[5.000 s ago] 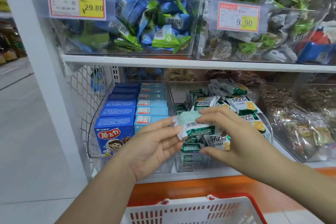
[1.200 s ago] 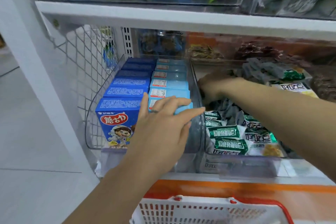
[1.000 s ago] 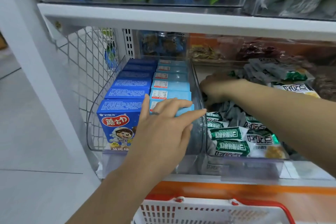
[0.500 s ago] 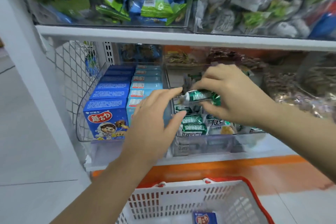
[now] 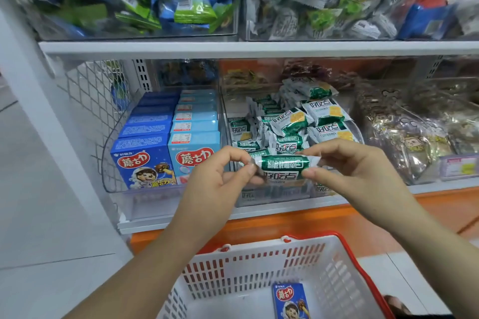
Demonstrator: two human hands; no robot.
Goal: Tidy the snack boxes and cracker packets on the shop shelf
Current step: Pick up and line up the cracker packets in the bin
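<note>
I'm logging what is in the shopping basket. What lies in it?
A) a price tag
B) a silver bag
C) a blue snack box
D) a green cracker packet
C: a blue snack box lies in the white basket; the left hand and right hand pinch the green cracker packet.

Between the fingers [image 5: 228, 154], the cracker packet [image 5: 282, 168] is green and white — white lettering on the green band. Left of the fingers, snack boxes [image 5: 141, 160] are dark blue and pale blue, with red logos. Below them, the basket [image 5: 254, 265] is white — red-rimmed.
</note>
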